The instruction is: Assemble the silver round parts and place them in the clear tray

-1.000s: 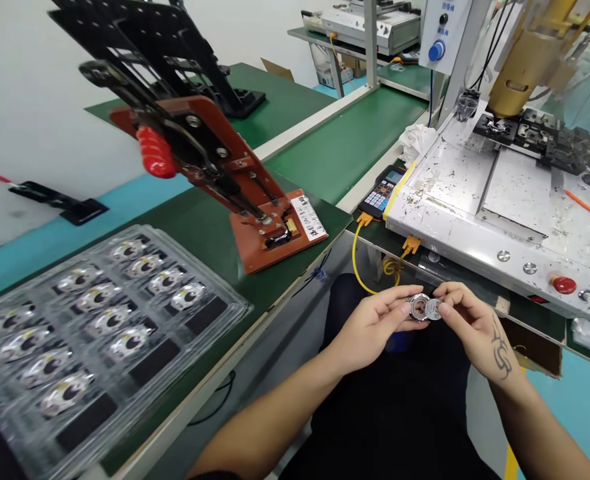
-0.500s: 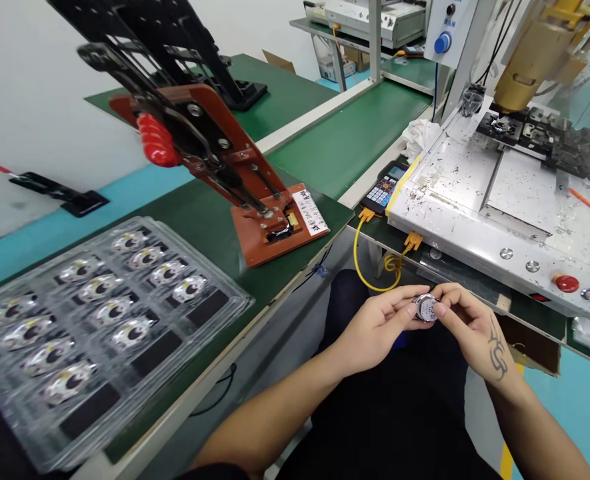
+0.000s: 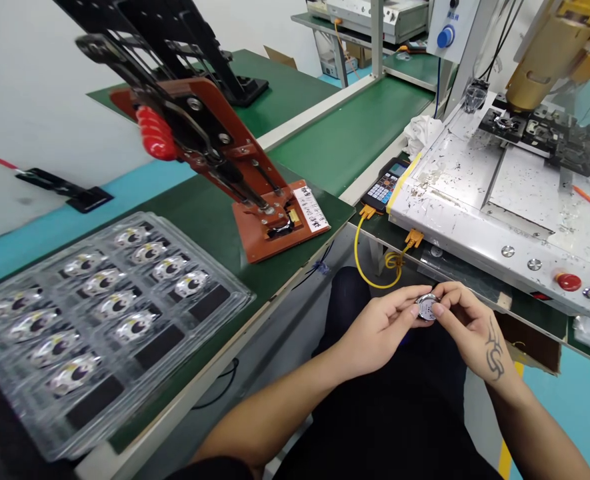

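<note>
Both my hands meet over my lap, below the bench edge. My left hand (image 3: 382,330) pinches a small round silver metal part (image 3: 426,307) from the left. From the right, my right hand (image 3: 467,327) pinches the same part with its fingertips. The part's flat pale face points up at me. To my left on the green bench lies a clear plastic tray (image 3: 209,313) with several similar silver parts in its pockets.
A red-brown lever press (image 3: 255,200) with a red handle (image 3: 153,135) stands on the bench. At right sits a white machine bed (image 3: 475,207) with a gold-coloured head (image 3: 545,60), a red button (image 3: 569,281) and a yellow cable (image 3: 362,257). A keypad controller (image 3: 385,185) lies nearby.
My two hands have closed together on the round part; a second silver ring seen beside it a second ago no longer shows apart from it. The view has shifted slightly.
</note>
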`<state>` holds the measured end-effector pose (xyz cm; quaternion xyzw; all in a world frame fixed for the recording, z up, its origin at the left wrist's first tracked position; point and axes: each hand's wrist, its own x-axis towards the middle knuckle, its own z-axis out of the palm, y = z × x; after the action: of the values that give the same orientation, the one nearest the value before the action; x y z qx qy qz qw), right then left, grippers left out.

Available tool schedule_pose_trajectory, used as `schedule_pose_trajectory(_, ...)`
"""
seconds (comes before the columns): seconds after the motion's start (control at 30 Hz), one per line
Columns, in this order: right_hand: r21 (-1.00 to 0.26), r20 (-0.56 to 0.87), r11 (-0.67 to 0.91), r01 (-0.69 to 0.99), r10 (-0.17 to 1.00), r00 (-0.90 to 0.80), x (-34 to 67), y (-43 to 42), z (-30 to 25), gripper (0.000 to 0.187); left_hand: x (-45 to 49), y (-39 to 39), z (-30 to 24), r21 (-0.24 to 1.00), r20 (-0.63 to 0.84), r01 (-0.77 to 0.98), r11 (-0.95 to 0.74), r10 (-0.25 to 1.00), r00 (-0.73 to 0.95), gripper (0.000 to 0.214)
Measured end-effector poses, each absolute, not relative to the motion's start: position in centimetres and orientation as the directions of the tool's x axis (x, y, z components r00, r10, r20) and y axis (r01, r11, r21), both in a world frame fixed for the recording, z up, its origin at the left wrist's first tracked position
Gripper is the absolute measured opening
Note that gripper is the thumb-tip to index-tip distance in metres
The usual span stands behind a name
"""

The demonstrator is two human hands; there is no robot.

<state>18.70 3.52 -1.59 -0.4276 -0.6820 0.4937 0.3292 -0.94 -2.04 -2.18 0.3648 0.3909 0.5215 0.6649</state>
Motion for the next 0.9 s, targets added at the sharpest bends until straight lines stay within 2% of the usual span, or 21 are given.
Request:
schedule_pose_trajectory(0.1, -0.938, 0.067, 0.2, 0.282, 0.906, -0.418, 18.6, 3.4, -1.7, 0.024, -0.8, -2.1, -2.2, 0.921, -0.125, -0.351, 0.169, 0.981, 0.146, 0.042)
schedule_pose_trajectory(0.27, -0.85, 0.243, 0.383, 0.363, 0.894, -0.376, 18.1, 3.1, -2.0, 0.026, -0.5, -1.9, -2.4, 0.981, -0.058, -0.18, 0.074, 0.994, 0.097, 0.036)
schedule_pose_trajectory(0.37, -0.809, 0.279, 0.409, 0.423, 0.9, -0.336, 18.1, 3.2, -2.3, 0.025, -0.8, -1.8, -2.4, 0.997, -0.015, -0.074, 0.022, 0.995, 0.098, 0.034)
schedule_pose_trajectory(0.47, -0.77, 0.279, 0.489, 0.41, 0.836, -0.473, 18.3, 3.9, -2.6, 0.011, -1.7, -1.5, -2.3, 0.993, 0.041, 0.102, -0.058, 0.985, 0.165, 0.042)
schedule_pose_trajectory(0.57, -0.742, 0.321, 0.588, 0.321, 0.733, -0.599, 18.1, 4.7, -2.4, 0.015, -2.7, -1.2, -2.0, 0.942, 0.115, 0.285, -0.179, 0.967, 0.228, 0.051)
schedule_pose_trajectory(0.63, -0.794, 0.314, 0.535, 0.289, 0.767, -0.559, 17.7, 5.1, -2.1, 0.011, -3.1, -1.0, -1.9, 0.953, 0.132, 0.243, -0.182, 0.97, 0.206, 0.053)
schedule_pose_trajectory(0.73, -0.942, 0.16, 0.269, 0.2, 0.886, -0.435, 16.8, 5.4, -1.9, 0.02, -3.1, -0.7, -1.9, 0.999, 0.046, 0.011, -0.047, 0.996, 0.073, 0.057)
schedule_pose_trajectory(0.8, -0.991, 0.043, 0.09, 0.101, 0.918, -0.393, 16.1, 5.4, -1.9, 0.028, -3.0, -0.7, -1.9, 0.992, -0.039, -0.121, 0.04, 0.999, 0.01, 0.048)
schedule_pose_trajectory(0.9, -0.998, -0.062, -0.056, 0.027, 0.907, -0.416, 15.4, 5.4, -2.0, 0.033, -3.0, -0.7, -1.8, 0.973, -0.099, -0.208, 0.1, 0.995, 0.013, 0.03)
